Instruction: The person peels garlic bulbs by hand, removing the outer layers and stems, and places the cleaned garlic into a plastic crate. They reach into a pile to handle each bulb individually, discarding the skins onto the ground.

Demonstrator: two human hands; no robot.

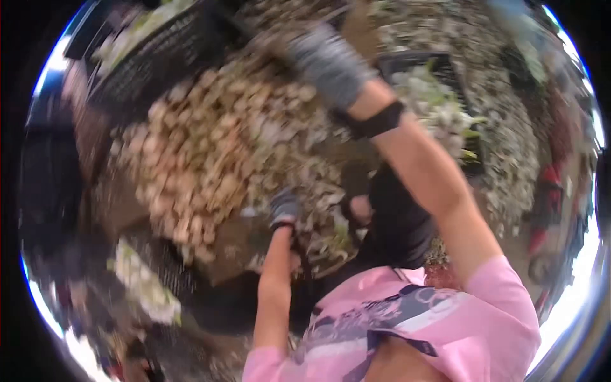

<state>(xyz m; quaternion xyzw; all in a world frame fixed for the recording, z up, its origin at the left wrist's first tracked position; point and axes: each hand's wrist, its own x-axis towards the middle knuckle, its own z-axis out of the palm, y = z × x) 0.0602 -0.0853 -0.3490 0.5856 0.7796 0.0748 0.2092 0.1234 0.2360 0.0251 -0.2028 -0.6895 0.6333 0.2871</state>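
Note:
My right hand (328, 67), in a grey glove with a black band at the wrist, reaches far forward over the back of the heap. It is smeared by motion, so I cannot make out its fingers or anything in them. My left hand (284, 207), in a dark grey glove, is low at the near side of the heap, among whitish scraps (312, 184). Its fingers are blurred too. To its left spreads a big heap of round, pale pinkish bulb-like pieces (197, 153).
A black crate (168, 60) with pale green-white produce stands at the back left. Another crate (458, 70) holding white and green vegetables (439, 105) is at the right. More white-green produce (146, 283) lies at the lower left. Whitish scraps (509, 146) cover the ground at right.

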